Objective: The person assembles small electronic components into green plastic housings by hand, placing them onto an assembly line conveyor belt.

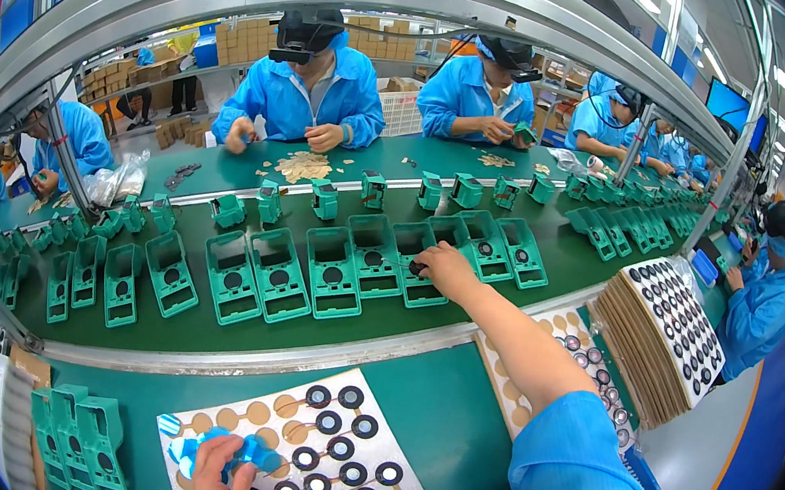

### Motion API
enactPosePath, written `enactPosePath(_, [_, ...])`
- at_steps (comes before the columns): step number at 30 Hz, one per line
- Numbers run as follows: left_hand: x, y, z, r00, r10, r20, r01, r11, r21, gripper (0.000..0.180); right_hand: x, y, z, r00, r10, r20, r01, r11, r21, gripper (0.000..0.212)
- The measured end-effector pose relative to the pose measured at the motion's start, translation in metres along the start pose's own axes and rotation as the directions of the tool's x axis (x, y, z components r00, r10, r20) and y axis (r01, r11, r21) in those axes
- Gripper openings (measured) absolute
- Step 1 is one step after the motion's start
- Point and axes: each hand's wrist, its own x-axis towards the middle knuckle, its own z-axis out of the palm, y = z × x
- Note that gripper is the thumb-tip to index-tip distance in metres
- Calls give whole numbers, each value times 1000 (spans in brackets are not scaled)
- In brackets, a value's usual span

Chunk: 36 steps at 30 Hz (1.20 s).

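Stretched forward over the green belt, my right hand (448, 270) has its fingers closed on a small round black speaker (419, 269), at one of the green plastic housings (411, 291). Those fingers partly cover the speaker. My left hand (220, 481) is low at the front, thumb and fingers apart, touching shiny blue film pieces (261, 455). Beneath it lies a white sheet (366, 384) with rows of round black speakers (340, 448) and bare tan circles at its left. Neighbouring housings on the belt have a dark round part inside.
Small green parts (324, 199) line the belt's far side. Co-workers (309, 88) in blue sit opposite. A stack of speaker sheets (662, 327) stands right, beside another sheet (503, 381). More green housings (84, 442) stand front left. A metal rail (300, 363) edges the belt.
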Motion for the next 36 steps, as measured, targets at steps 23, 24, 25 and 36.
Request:
enactPosePath(23, [1, 7, -9, 976, 215, 34, -213, 908, 362, 36, -13, 2, 16, 994, -74, -75, 65, 991, -115, 33])
enactPosePath(24, [1, 8, -10, 976, 213, 35, -211, 907, 364, 36, -16, -1, 17, 995, -73, -74, 65, 992, -112, 33])
enactPosePath(25, [0, 11, -11, 973, 226, 45, -225, 894, 386, 36, -21, -4, 17, 995, -63, -81, 50, 988, -146, 38])
enactPosePath(36, [-2, 16, -16, 962, 266, 58, -260, 834, 486, 35, -25, -18, 7, 997, -4, 81, 11, 996, -83, 55])
